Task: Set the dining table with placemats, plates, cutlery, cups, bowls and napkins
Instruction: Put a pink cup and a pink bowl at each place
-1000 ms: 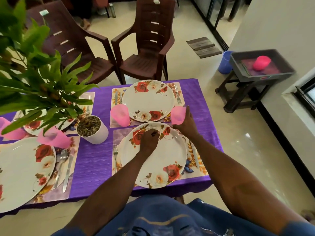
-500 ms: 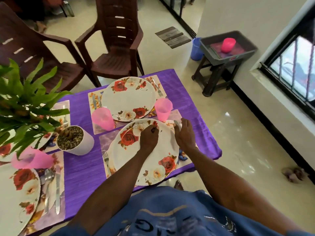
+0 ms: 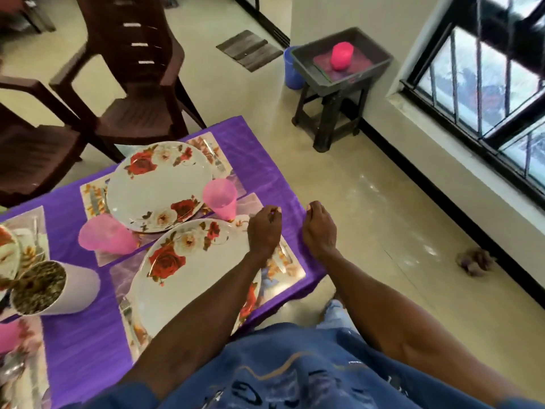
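- Near setting reads as laid: floral plate [image 3: 188,278] centred on its placemat [image 3: 283,276], fork [image 3: 125,305] just left of the plate, pink cup [image 3: 221,197] standing at the mat's far right corner, the usual drink spot.
- Far setting [image 3: 159,184] mirrors it for the opposite chair [image 3: 132,84]; its cup [image 3: 103,236] sits at the near left corner, which is that diner's right.
- I can't see bowls or napkins at these two places, so I judge the task unfinished.
- Grey tray [image 3: 377,54] on the stool [image 3: 327,113] by the wall holds a pink cup-like item [image 3: 341,56] on a red mat. Likely supply stock, parked off the table.
- My left hand [image 3: 263,231] hovers above the near plate's right rim, fingers loosely curled, nothing in it, as far as I can tell.
- My right hand [image 3: 320,228] is off the tablecloth's [image 3: 265,172] right edge, fingers bent loosely, empty; contact with the cloth not resolvable.
- Cutlery on the mat under my left wrist is blurred; can't tell knife from spoon.
- White plant pot [image 3: 53,287] sits mid-table as a centrepiece, clear of the mats.
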`<control>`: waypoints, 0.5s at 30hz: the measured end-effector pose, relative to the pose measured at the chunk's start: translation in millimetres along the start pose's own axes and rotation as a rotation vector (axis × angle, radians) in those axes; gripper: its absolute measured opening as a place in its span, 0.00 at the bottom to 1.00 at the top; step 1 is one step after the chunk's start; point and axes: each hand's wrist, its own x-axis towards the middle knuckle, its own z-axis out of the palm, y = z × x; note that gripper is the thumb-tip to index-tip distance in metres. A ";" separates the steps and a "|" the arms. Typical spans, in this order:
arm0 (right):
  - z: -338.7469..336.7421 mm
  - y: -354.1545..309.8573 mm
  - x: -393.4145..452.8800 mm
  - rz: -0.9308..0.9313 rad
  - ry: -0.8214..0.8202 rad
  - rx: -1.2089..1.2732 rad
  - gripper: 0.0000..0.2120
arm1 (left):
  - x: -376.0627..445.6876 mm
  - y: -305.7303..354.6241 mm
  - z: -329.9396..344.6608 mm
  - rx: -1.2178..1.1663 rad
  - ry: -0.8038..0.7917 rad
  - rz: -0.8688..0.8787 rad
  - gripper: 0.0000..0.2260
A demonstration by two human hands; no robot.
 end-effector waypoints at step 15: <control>-133.1 181.9 145.3 0.115 -0.306 -0.214 0.09 | 29.8 117.2 249.9 0.298 -0.233 -0.144 0.10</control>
